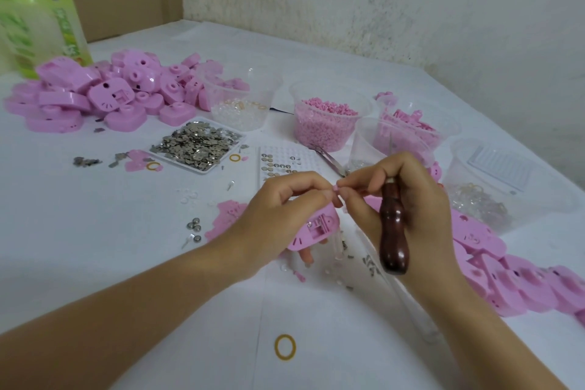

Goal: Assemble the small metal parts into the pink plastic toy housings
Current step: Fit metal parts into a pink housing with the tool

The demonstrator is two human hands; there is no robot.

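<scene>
Both hands meet mid-frame. Left hand (278, 206) cradles a pink housing (316, 228), fingertips pinching a tiny pink piece (336, 189). Right hand (402, 196) pinches it too, gripping a wooden-handled tool (393, 231).

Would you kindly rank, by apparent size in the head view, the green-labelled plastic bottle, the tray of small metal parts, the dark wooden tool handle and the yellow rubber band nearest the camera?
1. Green-labelled plastic bottle, though cropped by the frame.
2. Tray of small metal parts.
3. Dark wooden tool handle, but it is nearer the camera, so this is unsure.
4. Yellow rubber band.

Pink housing (316, 228) held open-side up; metal parts (198, 144) in tray.
</scene>
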